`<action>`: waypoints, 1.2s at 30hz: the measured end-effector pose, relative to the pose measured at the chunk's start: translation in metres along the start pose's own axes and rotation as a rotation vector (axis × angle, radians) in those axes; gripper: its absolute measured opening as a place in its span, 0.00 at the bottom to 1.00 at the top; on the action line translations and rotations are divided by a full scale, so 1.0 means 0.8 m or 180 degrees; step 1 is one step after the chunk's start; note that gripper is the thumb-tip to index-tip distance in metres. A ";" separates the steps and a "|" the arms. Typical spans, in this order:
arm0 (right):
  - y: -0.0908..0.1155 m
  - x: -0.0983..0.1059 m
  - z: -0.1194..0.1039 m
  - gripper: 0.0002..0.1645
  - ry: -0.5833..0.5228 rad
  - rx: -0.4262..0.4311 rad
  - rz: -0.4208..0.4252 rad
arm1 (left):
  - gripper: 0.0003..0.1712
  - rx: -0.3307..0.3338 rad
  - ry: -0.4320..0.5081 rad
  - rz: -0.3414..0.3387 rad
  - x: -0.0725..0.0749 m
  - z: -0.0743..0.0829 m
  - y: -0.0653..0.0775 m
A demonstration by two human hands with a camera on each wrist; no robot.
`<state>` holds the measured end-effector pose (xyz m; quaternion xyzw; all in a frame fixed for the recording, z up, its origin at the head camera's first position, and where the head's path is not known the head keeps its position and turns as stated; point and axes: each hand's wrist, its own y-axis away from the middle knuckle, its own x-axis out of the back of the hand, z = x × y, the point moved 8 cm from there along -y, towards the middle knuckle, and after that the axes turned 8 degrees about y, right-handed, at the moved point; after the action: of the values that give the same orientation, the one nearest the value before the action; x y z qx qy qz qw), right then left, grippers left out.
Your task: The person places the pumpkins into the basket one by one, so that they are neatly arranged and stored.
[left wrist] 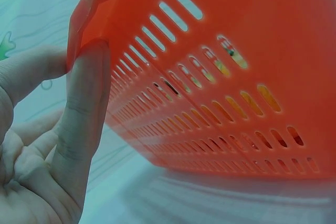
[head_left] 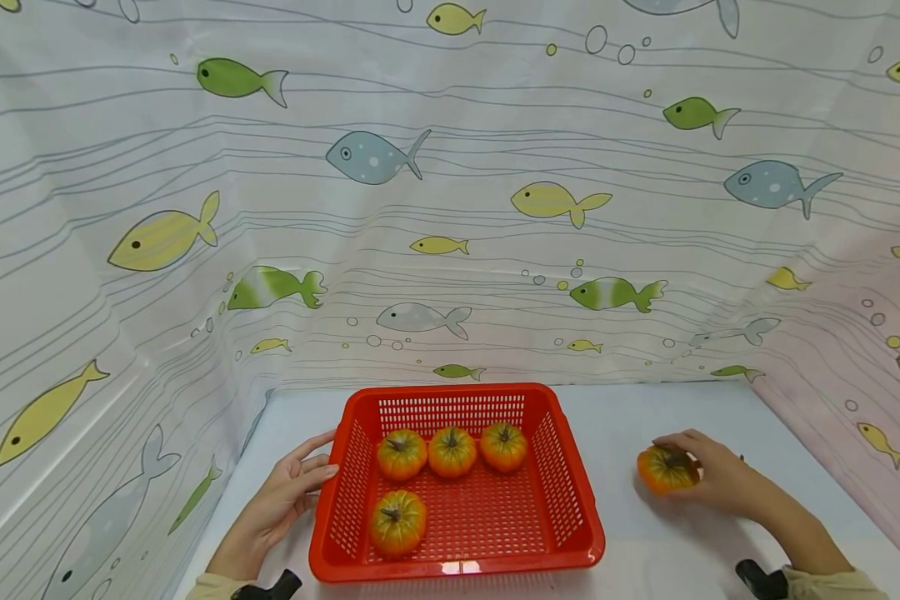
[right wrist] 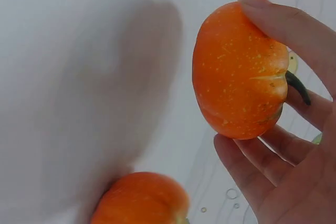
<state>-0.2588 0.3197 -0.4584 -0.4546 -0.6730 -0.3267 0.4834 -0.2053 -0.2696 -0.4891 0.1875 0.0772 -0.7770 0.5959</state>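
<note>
A red plastic basket (head_left: 465, 533) with slotted walls stands on the table, holding several small orange pumpkins (head_left: 452, 452). Three of these line its far side and one lies near its front left corner. My left hand (head_left: 288, 496) is at the basket's left side; the left wrist view shows thumb and finger (left wrist: 79, 98) pinching the rim. To the right of the basket, my right hand (head_left: 720, 477) grips another small pumpkin (right wrist: 239, 72) between thumb and fingers, raised off the table. A further pumpkin (right wrist: 142, 198) lies below it, mostly hidden by the hand in the head view.
A white table (head_left: 600, 417) carries the basket. Behind and at both sides hangs a pale curtain (head_left: 487, 275) printed with fish and wavy lines, meeting the table's back edge.
</note>
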 end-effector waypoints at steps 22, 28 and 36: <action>-0.015 0.035 -0.062 0.43 -0.0219 0.0341 0.0107 | 0.38 -0.0027 -0.0005 -0.0039 0.000 -0.001 -0.001; -0.018 0.043 -0.073 0.45 -0.0238 0.0410 0.0134 | 0.39 -0.0005 -0.0004 0.0001 0.001 -0.001 -0.001; -0.019 0.056 -0.087 0.44 -0.0346 0.0510 0.0247 | 0.39 0.0005 -0.0014 0.0028 0.002 -0.001 -0.001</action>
<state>-0.2538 0.2656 -0.3940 -0.4573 -0.7040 -0.2277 0.4933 -0.2063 -0.2703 -0.4903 0.1867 0.0745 -0.7749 0.5993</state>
